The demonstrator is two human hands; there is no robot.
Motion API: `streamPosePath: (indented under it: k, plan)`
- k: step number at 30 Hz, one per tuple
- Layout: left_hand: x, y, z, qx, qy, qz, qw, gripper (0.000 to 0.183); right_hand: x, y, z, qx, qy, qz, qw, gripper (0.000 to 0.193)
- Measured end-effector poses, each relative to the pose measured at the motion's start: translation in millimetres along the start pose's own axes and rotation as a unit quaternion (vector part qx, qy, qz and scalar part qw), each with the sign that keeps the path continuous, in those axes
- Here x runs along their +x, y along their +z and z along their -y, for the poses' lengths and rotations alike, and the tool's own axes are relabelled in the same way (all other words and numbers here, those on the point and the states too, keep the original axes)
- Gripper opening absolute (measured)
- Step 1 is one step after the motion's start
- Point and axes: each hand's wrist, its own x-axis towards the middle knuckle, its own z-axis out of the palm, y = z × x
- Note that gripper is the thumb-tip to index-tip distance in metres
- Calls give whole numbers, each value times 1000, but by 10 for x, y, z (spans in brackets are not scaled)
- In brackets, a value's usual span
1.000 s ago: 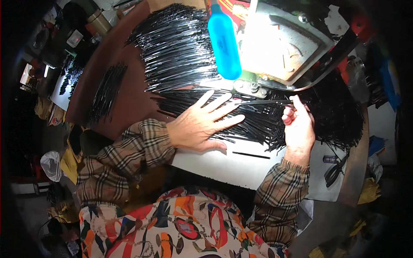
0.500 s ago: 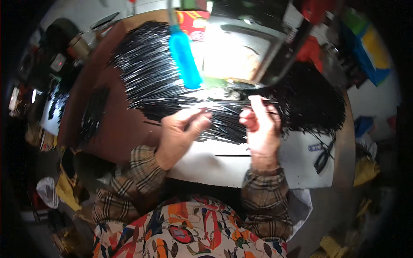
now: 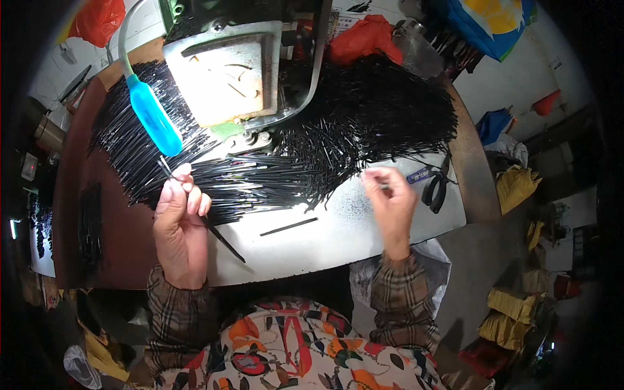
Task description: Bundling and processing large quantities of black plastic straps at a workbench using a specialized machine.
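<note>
My left hand (image 3: 180, 227) is closed in a pinch on a thin black strip (image 3: 224, 244), which slants from beneath the blue lamp down over the white board. Part of the strip is hidden behind the fingers. To the right, my right hand (image 3: 393, 211) hovers over the board beside the dark pile, thumb and fingertips drawn together; anything between them is too small to make out. Many black strips (image 3: 253, 185) lie in a row in front of the machine (image 3: 273, 71). A single short black strip (image 3: 289, 227) rests on the white board (image 3: 312, 253) between my hands.
The lit blue lamp (image 3: 155, 117) hangs on a bent neck above the left strips. A large heap of black strips (image 3: 409, 107) covers the far right. Black-handled pliers (image 3: 437, 188) lie at the board's right side. Another bundle (image 3: 91, 224) sits at the left.
The view has shifted, so the machine and lamp now appear farther left. My hands have moved apart, the left one now with a black strip slanting down from it.
</note>
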Motion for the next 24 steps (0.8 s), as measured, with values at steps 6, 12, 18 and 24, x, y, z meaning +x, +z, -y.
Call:
streamPosePath:
  k: [6,12,18,24]
  plan:
    - [43,-10,196,70,-52,10,996,44,192,-67,-358,-157,-49,-32,986,19]
    - [-28,36,290,95,-92,14,991,37,204,318,-286,-149,-107,-35,982,10]
    - [-37,86,329,111,-108,27,987,36,132,330,-211,-90,-75,5,993,8]
    - [-15,-6,223,188,-89,16,978,41,450,-236,-177,-316,-139,-63,936,19]
